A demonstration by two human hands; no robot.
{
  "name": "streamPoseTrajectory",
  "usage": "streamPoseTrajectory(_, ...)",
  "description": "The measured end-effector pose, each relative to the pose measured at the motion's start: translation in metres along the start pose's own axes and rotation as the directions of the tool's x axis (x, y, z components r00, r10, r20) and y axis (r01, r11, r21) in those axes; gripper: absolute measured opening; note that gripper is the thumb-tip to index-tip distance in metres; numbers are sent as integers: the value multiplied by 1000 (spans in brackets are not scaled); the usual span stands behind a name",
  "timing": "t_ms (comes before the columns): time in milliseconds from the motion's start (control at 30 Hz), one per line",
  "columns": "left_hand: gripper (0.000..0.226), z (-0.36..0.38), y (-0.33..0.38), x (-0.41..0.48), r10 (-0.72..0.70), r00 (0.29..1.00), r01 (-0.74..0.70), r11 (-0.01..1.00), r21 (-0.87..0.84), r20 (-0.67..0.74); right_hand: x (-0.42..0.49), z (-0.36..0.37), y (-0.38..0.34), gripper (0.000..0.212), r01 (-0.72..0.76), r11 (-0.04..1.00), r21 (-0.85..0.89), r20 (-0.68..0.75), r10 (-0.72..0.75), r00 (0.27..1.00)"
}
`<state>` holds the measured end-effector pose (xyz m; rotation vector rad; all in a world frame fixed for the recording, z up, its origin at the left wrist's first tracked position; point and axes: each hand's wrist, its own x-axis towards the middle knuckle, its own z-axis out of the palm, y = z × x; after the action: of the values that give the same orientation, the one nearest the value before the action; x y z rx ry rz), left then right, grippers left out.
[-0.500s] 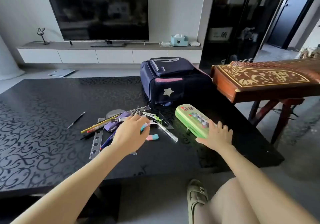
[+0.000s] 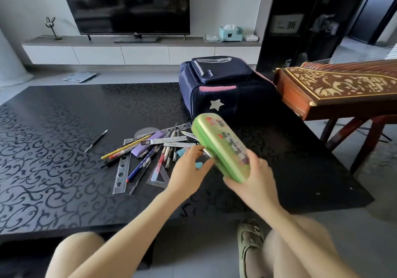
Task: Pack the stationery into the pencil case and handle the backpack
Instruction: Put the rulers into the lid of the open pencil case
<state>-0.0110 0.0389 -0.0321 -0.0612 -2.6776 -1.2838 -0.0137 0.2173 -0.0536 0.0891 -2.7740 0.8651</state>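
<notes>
Lifted off the table since half a second ago, the pencil case point(image 2: 219, 144) now hangs tilted in the air over the table's right half, closer to the near edge than the far one, and my left hand point(image 2: 189, 166) has come off the pile to meet it.

Packing has not really begun, as I judge it. The case looks zipped up, and nothing seems to have gone into it. Just beyond my left hand, the stationery point(image 2: 150, 151) is spread in a loose heap around the middle of the table point(image 2: 53, 149): a clear set square point(image 2: 159, 174) and a stencil ruler point(image 2: 122, 166) nearest me, then pens, pencils and small blue erasers. One dark pen point(image 2: 96, 140) lies apart, toward the left edge. The backpack point(image 2: 219, 88) sits at the far edge, toward the right corner, closed and untouched. So opening the case, filling it, and dealing with the backpack all remain.

My right hand point(image 2: 253, 176) is wrapped around the case's near end, thumb on top and fingers underneath, carrying its weight. My left hand's fingers and thumb reach in at the case's side, where a small metal zip pull point(image 2: 206, 152) shows. They are close together, but I cannot tell whether they have pinched it.
</notes>
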Motion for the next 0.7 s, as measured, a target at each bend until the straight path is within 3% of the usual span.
streamPoseTrajectory(133,10,0,-8,-26,-80,997,81,993,-87,9,-28,11,-21,90,-8,999,46,59,5,998)
streamPoseTrajectory(233,17,-9,-23,-43,86,996,-86,986,144,1,-40,21,-30,90,44,999,13,92,-45,995)
streamPoseTrajectory(300,20,-20,-33,-51,216,976,-205,916,346,8,-44,26,-35,90,78,997,5,152,-78,985)
streamPoseTrajectory(400,23,-42,-53,-58,301,952,-293,846,445,55,-41,28,-39,90,215,975,-53,196,-201,960)
streamPoseTrajectory(533,15,-77,-86,-68,389,895,-440,687,579,218,-32,16,-31,86,395,915,-85,344,-345,873)
streamPoseTrajectory(700,21,-121,-115,-82,360,919,-373,657,655,162,-39,-2,-7,88,558,828,-56,440,-481,758)
